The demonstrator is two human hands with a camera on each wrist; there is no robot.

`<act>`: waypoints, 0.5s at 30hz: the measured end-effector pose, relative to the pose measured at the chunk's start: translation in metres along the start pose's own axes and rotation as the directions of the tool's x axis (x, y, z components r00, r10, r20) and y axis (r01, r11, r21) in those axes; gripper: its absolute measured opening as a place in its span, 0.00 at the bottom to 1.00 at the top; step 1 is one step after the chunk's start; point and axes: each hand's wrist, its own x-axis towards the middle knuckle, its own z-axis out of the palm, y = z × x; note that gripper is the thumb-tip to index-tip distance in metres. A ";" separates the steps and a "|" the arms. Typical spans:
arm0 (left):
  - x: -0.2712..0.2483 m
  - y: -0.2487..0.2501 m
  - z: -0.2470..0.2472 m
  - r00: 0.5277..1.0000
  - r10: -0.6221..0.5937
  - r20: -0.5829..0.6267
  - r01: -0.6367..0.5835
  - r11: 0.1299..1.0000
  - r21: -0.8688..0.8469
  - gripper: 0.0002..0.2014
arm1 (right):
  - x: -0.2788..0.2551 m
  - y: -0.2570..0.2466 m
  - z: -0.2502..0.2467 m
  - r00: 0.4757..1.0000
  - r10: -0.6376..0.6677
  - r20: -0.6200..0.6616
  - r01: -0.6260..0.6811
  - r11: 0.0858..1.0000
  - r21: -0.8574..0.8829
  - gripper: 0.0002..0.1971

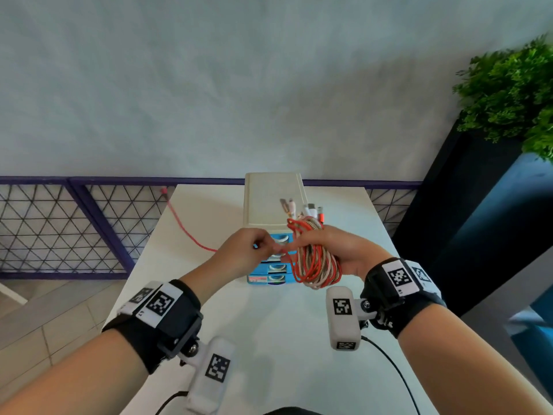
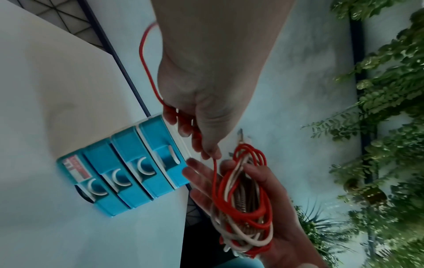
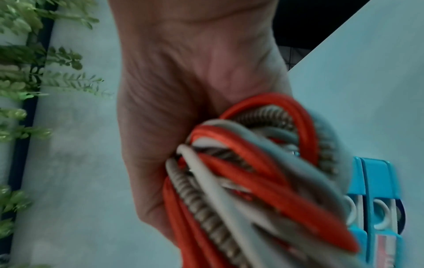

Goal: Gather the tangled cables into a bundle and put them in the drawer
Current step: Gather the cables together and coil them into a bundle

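Right hand [image 1: 344, 250] gripping cable bundle [image 1: 317, 262], label [image 2: 76, 167] unreadable

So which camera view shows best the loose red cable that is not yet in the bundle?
The head view: the loose red cable runs across the white table from its far-left corner to the left hand. The left wrist view shows only an arc beside the wrist and the stretch reaching the bundle. The right wrist view shows only the bundle.

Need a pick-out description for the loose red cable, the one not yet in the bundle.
On the white table stands a small drawer unit with blue fronts. Left of it one red cable trails across the tabletop from the far left corner to the left hand, which pinches it. Unlike the bundle in the right hand, it lies as a single uncoiled strand.
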 end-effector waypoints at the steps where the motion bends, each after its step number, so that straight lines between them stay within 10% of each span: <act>1: 0.001 0.003 0.001 0.999 0.033 -0.024 -0.032 0.999 0.017 0.09 | 0.000 0.001 0.004 1.000 -0.002 0.029 0.003 1.000 -0.021 0.18; 7: 0.000 -0.004 -0.013 0.989 -0.144 0.029 0.146 0.986 -0.078 0.18 | 0.003 0.005 -0.006 0.970 -0.070 -0.235 0.060 0.997 -0.047 0.04; 12: -0.012 -0.010 -0.019 0.891 -0.281 0.355 0.452 0.597 -0.663 0.14 | 0.008 0.015 -0.020 0.918 -0.130 -0.374 0.104 0.991 -0.089 0.12; 15: -0.014 0.010 -0.009 0.894 -0.218 0.391 0.445 0.530 -0.722 0.11 | 0.013 0.018 -0.006 0.907 -0.180 -0.380 0.151 0.983 -0.103 0.16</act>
